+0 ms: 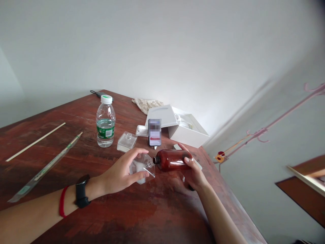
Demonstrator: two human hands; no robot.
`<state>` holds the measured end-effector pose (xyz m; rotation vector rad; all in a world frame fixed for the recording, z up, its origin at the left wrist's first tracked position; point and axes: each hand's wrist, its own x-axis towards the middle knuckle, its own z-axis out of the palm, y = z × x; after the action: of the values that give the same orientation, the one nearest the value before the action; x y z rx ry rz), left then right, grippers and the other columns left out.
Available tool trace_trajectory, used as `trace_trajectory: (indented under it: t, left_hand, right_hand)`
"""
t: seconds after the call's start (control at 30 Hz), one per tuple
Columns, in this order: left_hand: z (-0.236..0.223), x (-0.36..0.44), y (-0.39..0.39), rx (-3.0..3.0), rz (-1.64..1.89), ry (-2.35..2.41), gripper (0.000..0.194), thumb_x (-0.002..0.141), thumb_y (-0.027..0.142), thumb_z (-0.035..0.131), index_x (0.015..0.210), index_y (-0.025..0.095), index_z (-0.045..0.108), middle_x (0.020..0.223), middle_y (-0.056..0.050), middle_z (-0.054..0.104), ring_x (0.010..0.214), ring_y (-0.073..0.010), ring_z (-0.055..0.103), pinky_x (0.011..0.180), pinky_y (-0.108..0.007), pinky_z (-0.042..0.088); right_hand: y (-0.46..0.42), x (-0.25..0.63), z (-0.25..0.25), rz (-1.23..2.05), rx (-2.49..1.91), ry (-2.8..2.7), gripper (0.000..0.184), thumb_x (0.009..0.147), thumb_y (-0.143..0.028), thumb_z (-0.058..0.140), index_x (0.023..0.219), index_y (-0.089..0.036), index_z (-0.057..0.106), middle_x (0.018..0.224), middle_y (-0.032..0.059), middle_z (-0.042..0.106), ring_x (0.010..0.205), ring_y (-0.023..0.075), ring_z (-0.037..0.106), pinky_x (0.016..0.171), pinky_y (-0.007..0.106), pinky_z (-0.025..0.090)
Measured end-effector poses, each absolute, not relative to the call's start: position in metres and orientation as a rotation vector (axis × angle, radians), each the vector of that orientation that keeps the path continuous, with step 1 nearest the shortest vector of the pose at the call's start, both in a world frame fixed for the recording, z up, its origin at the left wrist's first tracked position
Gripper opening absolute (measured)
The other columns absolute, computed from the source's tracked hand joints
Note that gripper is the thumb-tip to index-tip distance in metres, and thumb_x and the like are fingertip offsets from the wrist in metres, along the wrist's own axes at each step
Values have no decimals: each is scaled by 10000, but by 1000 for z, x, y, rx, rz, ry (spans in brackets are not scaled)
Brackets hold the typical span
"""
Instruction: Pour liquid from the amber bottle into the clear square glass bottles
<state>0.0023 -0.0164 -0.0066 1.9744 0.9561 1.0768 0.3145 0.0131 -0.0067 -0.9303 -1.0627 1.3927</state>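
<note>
The left hand (119,171) is closed around a tilted square glass bottle (139,173), its neck touching the mouth of an amber bottle (172,160). The right hand (194,173) clamps that amber bottle on its side over the wooden table (162,210), near a capped water bottle (105,127).

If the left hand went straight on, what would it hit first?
Probably the amber bottle in the right hand: the left hand holds a small glass bottle whose neck points at it, though depth is unclear.
</note>
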Motion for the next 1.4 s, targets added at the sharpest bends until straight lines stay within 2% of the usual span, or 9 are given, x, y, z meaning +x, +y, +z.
trace_trajectory:
  t: [0.27, 0.43, 0.6, 0.7, 0.8, 1.4]
  left_hand:
    - [-7, 5, -17, 1989, 1088, 963, 563, 917, 403, 791, 1421, 285, 571, 1434, -79, 670, 1318, -300, 648, 1184, -430, 476]
    - [-9, 4, -16, 1996, 1085, 940, 545, 921, 380, 798, 1404, 273, 568, 1435, -82, 662, 1315, -288, 643, 1187, -421, 464]
    - [-7, 4, -16, 1992, 1062, 933, 548, 918, 373, 803, 1401, 285, 561, 1433, -81, 658, 1321, -295, 635, 1179, -440, 469]
    - [-7, 4, -16, 1987, 1058, 927, 541, 914, 356, 806, 1392, 285, 562, 1431, -83, 656, 1322, -295, 632, 1179, -439, 469]
    - [-7, 5, -17, 1981, 1063, 931, 536, 914, 356, 804, 1391, 292, 569, 1429, -81, 655, 1324, -298, 630, 1185, -448, 467]
    - [-8, 5, -16, 2070, 1055, 913, 413, 925, 385, 801, 1295, 281, 651, 1446, -86, 633, 1348, -303, 611, 1178, -441, 485]
  right_hand:
    - [14, 319, -4, 1366, -946, -1091, 837, 717, -393, 917, 1496, -365, 614, 1104, 20, 807, 1016, 305, 767, 925, 436, 607]
    - [12, 319, -3, 1318, -925, -1089, 855, 723, -373, 924, 1510, -366, 589, 1071, 14, 795, 933, 285, 772, 883, 427, 626]
    - [15, 321, -7, 1253, -926, -1147, 711, 722, -412, 931, 1376, -357, 658, 1086, 24, 783, 956, 298, 745, 847, 436, 622]
    - [17, 322, -10, 1228, -917, -1161, 614, 704, -451, 942, 1253, -333, 695, 1185, 41, 770, 1025, 308, 718, 873, 432, 597]
    - [17, 322, -13, 1210, -922, -1145, 563, 697, -463, 951, 1182, -324, 701, 1194, 36, 763, 1054, 306, 702, 906, 429, 575]
    - [16, 321, -10, 1121, -939, -1165, 583, 663, -502, 965, 1160, -332, 711, 1171, 25, 755, 1051, 304, 677, 912, 428, 559]
